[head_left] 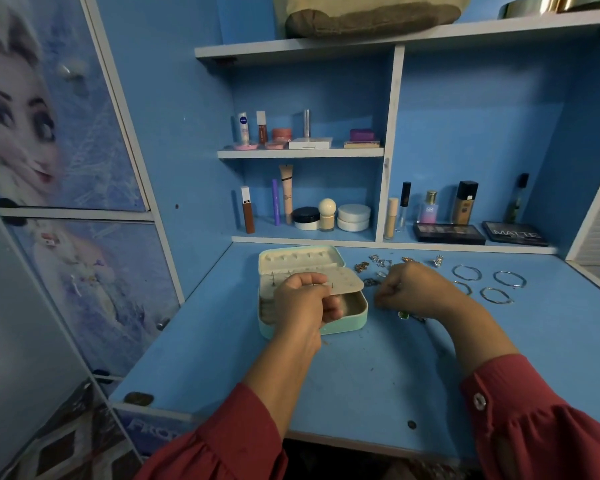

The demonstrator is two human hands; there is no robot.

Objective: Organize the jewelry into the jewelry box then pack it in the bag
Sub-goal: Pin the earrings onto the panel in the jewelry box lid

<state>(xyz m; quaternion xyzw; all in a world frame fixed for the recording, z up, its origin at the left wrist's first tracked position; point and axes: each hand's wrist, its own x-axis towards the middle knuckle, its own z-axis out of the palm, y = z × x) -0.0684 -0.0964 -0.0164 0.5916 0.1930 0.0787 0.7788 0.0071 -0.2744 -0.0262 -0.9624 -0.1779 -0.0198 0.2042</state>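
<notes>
L hand point(303, 299) grips insert point(347, 284) over open box point(347, 322), desk point(361, 382) centre; R hand point(407, 289) curled among jewelry point(373, 268), hold unclear.

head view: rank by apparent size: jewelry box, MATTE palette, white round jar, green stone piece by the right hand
1. jewelry box
2. MATTE palette, though it sits farther back
3. white round jar
4. green stone piece, partly hidden

Left hand point(303, 299), fingers curled, pinching a thin panel at its fingertips; right hand point(407, 289) fisted beside it (contents unseen); both forearms red-sleeved.
</notes>
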